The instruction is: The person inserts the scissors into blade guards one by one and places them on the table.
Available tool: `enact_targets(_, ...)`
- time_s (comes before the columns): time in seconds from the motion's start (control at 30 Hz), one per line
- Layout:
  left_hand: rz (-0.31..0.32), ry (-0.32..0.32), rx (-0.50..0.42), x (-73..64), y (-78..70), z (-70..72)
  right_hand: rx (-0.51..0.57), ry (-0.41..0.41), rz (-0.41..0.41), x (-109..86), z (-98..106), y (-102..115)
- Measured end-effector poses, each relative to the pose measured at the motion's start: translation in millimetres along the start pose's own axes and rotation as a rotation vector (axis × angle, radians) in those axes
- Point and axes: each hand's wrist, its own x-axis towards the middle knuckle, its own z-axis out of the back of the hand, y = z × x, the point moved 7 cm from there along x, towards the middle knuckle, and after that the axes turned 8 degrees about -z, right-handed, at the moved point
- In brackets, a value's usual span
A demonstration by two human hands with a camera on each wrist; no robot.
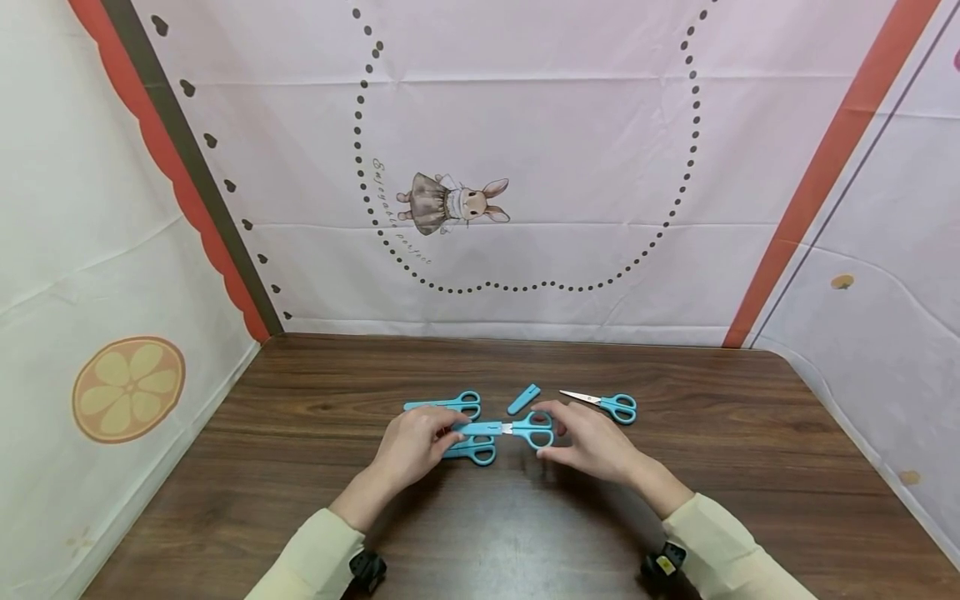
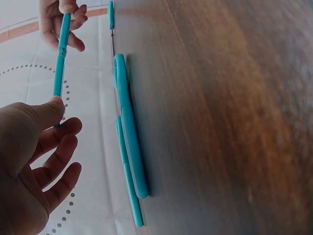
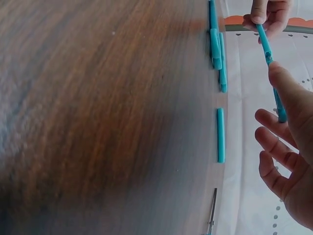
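Note:
Above the table, a pair of scissors with light blue handles (image 1: 534, 430) is stretched between both hands, its blade mostly inside a blue cover (image 1: 480, 428); a short strip of metal shows between cover and handles. My left hand (image 1: 408, 446) pinches the cover's far end between thumb and forefinger, as the left wrist view also shows. At the other end, my right hand (image 1: 596, 442) holds the handle loops between thumb and fingers. Two covered scissors, the far pair (image 1: 467, 403) and the near pair (image 1: 482, 452), lie below the left hand, partly hidden by it.
A loose blue cover (image 1: 523, 399) lies on the brown wooden table (image 1: 315, 392) behind the hands. Right of it are uncovered scissors (image 1: 619, 407), blade pointing left. A printed cloth (image 1: 570, 183) hangs behind the table, with cloth walls at both sides.

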Motion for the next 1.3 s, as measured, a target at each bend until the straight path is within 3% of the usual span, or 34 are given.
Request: enact_targets(1.3, -0.018, 0.018, -0.013, 4.2, -2.7, -2.7, 0.014, -0.029, 0.032, 1.0, -0.2, 0.5)
